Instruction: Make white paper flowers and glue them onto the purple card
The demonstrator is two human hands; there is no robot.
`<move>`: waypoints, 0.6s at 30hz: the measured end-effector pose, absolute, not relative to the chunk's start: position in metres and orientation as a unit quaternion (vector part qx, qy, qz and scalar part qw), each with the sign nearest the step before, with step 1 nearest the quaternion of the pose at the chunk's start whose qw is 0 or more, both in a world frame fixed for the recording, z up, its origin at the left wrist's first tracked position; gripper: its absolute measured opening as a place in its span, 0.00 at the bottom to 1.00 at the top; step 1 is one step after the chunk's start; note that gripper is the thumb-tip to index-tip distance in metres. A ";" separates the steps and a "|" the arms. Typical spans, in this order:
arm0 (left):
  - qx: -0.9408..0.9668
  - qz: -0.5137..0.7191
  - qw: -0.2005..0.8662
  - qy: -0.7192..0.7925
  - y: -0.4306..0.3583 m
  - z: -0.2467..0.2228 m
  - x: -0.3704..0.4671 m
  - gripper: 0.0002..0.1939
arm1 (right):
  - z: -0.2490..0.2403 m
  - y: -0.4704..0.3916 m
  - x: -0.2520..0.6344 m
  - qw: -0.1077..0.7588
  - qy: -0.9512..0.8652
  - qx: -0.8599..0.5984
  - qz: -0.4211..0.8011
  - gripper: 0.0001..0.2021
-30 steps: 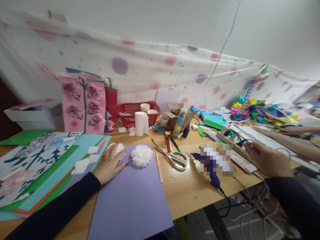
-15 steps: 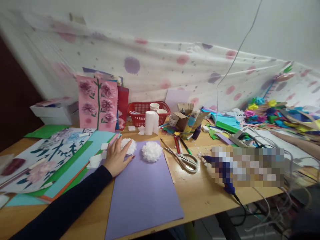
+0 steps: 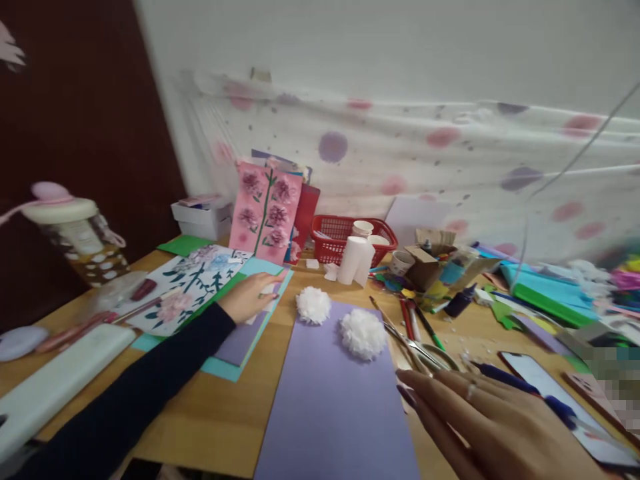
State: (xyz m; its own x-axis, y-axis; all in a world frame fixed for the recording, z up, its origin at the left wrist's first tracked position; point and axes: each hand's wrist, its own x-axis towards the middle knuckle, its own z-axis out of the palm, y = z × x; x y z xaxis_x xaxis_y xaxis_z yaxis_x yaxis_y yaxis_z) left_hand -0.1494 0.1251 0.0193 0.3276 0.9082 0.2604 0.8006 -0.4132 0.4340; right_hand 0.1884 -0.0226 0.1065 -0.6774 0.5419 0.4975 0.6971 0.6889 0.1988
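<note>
My left hand (image 3: pixel 250 297) lies over a stack of coloured paper sheets (image 3: pixel 245 343), left of the white flowers. Its fingers stretch to the right, somewhat apart, around small white paper pieces; I see no firm hold on them. My right hand (image 3: pixel 490 413) hovers at the lower right with straight fingers and nothing visible in it, close to the scissors (image 3: pixel 435 357). Between the hands, a purple sheet (image 3: pixel 335 400) bears two fluffy white paper flowers. The left flower (image 3: pixel 313 305) sits at its top left corner, the right flower (image 3: pixel 363 333) at its top right.
Behind stand a white paper roll (image 3: pixel 353 260), a red basket (image 3: pixel 327 250) and a pink flower picture (image 3: pixel 265 213). At right lie pens (image 3: pixel 410 320), a blue glue gun (image 3: pixel 515 380) and a phone (image 3: pixel 530 373). A bottle (image 3: pixel 80 240) and a long white object (image 3: pixel 65 380) are at left.
The view has turned left. My left hand has left the left white flower and moved over onto the paper stack. My right hand has come into view at the lower right.
</note>
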 end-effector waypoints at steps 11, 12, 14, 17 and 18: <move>0.774 0.197 0.165 0.579 0.116 0.003 -0.205 0.16 | 0.079 0.017 0.169 0.133 -0.919 -0.341 -0.149 0.26; 0.780 0.194 0.168 0.572 0.114 0.003 -0.205 0.15 | 0.079 0.018 0.167 0.128 -0.920 -0.343 -0.139 0.25; 0.791 0.192 0.171 0.556 0.113 0.006 -0.204 0.12 | 0.076 0.018 0.161 0.124 -0.921 -0.345 -0.131 0.24; 0.797 0.212 0.165 0.541 0.117 0.010 -0.200 0.10 | 0.058 0.016 0.154 0.123 -0.932 -0.306 -0.150 0.20; 0.796 0.223 0.159 0.540 0.122 0.011 -0.197 0.10 | 0.047 0.015 0.153 0.119 -0.939 -0.278 -0.162 0.19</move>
